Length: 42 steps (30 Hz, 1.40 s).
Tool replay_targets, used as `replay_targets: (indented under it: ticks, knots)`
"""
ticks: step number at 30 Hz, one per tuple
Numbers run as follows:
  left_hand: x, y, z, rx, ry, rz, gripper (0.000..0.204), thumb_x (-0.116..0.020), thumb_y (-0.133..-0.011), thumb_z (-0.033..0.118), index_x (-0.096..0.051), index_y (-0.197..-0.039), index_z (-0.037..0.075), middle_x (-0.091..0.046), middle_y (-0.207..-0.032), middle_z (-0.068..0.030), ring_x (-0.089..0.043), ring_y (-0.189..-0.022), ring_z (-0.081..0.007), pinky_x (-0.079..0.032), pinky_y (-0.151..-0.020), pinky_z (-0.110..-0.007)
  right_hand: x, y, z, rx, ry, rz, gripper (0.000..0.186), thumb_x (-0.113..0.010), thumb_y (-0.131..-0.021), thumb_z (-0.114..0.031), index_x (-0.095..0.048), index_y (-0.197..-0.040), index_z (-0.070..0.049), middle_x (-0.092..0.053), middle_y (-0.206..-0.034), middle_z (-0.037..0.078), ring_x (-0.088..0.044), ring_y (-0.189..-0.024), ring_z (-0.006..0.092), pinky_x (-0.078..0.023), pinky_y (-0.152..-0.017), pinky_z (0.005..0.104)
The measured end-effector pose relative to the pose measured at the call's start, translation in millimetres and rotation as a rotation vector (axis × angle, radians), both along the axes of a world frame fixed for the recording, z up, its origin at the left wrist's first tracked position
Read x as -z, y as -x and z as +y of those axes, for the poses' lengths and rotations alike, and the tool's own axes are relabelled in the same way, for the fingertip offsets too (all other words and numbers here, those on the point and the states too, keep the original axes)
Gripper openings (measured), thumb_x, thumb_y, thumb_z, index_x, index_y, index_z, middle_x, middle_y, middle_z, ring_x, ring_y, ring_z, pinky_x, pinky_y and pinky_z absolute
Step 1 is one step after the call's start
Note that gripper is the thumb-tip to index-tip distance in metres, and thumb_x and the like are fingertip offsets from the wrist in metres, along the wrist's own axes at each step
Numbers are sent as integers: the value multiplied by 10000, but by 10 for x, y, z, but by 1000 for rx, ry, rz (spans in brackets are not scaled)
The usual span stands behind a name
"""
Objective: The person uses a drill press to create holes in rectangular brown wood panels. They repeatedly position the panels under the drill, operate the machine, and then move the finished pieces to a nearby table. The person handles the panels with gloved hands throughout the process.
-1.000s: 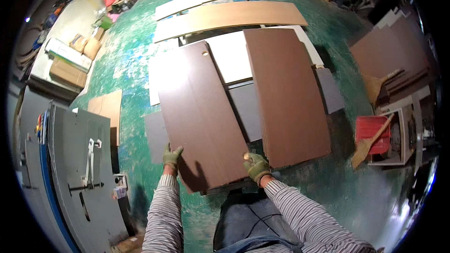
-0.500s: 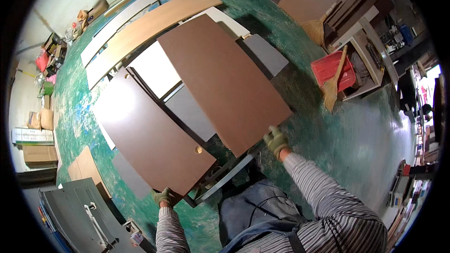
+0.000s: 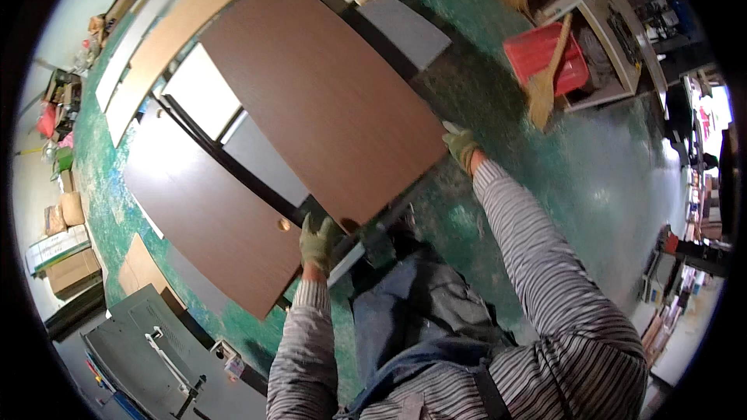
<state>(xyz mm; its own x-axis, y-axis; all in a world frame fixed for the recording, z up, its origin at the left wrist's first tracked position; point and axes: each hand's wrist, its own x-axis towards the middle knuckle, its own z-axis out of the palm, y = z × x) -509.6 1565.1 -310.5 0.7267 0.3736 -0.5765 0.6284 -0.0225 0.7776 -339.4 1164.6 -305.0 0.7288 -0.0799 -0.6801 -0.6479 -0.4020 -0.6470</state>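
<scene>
Two brown boards lie side by side with a gap between them. My left hand, in a green work glove, is raised at the near right corner of the left brown board. Its fingers are apart and hold nothing. At the near right corner of the right brown board is my right hand, gloved alike. Its fingers are stretched toward the board's edge; whether they touch it is unclear. A round hole shows in the left board. A metal frame bar runs below the boards' near ends.
Grey panels and a long tan board lie beyond and beneath the brown boards. A red dustpan and a straw broom stand by an open cabinet at right. A grey metal cabinet stands at lower left.
My left hand has left the left board's near left corner and moved right toward the gap. My right hand has come up to the right board's corner. The view has shifted.
</scene>
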Motion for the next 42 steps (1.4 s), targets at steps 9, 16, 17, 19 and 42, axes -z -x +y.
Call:
replay_targets:
  ticks: [9,16,17,19,42]
  knots:
    - [228,-68,-235,-167,219,290,295,-713,-907,148,-662,-1147,-16,-719,-970,-99,-705,-809,-232,-598,-707,-376,345,27,-562,73,-411,188,592,-550,-1041,-242,-338,-1579,-113,-248,-1659,152,-243,-1522,359,-304,-1216,514]
    - [454,16,-219,-174,398,227,162,-646,-956,99,-595,-1106,61,-662,-944,-97,-683,-765,-282,-626,-617,-487,283,218,-316,-185,-26,-145,880,-751,-889,-443,-339,-1573,-72,-363,-1588,223,-343,-1476,362,-341,-1178,522]
    - [448,44,-226,-173,411,219,185,-642,-954,86,-592,-1130,60,-663,-959,-105,-685,-783,-287,-627,-626,-491,321,217,-299,-134,-36,-113,907,-765,-870,-468,-348,-1569,-69,-404,-1562,226,-379,-1453,365,-349,-1169,515]
    - [401,124,-213,-128,430,190,304,-648,-940,52,-584,-1237,45,-672,-1001,-125,-696,-842,-283,-626,-651,-471,423,238,-349,-129,151,-224,850,-738,-895,-484,-392,-1546,-61,-533,-1451,218,-500,-1340,359,-394,-1118,482]
    - [315,1591,292,102,248,542,484,-707,-945,93,-545,-1396,32,-703,-1121,-131,-697,-843,-219,-577,-676,-344,189,2650,2519,-1560,137,-443,698,-504,-957,-424,-417,-1512,-9,-406,-1576,177,-324,-1482,352,-146,-1213,576]
